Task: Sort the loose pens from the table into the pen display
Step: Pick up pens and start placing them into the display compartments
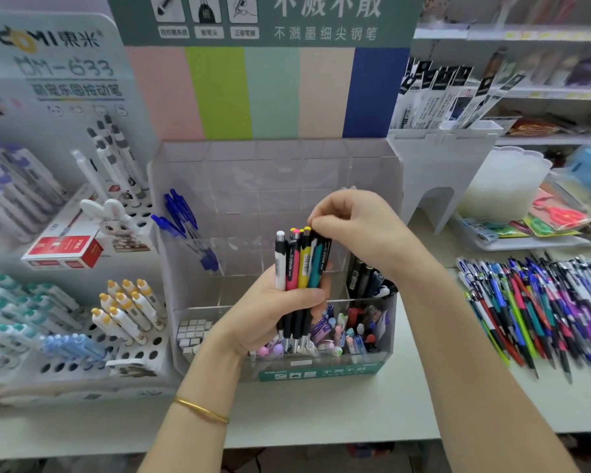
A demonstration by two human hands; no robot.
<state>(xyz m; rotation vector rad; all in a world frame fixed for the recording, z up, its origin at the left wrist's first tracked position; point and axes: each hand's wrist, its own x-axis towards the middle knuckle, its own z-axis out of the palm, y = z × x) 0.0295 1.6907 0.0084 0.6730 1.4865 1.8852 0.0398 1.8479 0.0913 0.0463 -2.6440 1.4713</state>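
Pens point(302, 264) stand bunched in the gripping left hand point(277, 315) before the clear pen display point(273, 172), middles hidden by fingers. Right hand point(355, 230) pinches one top; the blurred loose pile point(543, 302) runs off-frame.

A display card point(60, 68) reads DM-633; held pens point(302, 264) read AIHAO.

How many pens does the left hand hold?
4 pens in the left hand, left to right: white, pink, yellow, teal. The right hand pinches their tops; others may hide behind.
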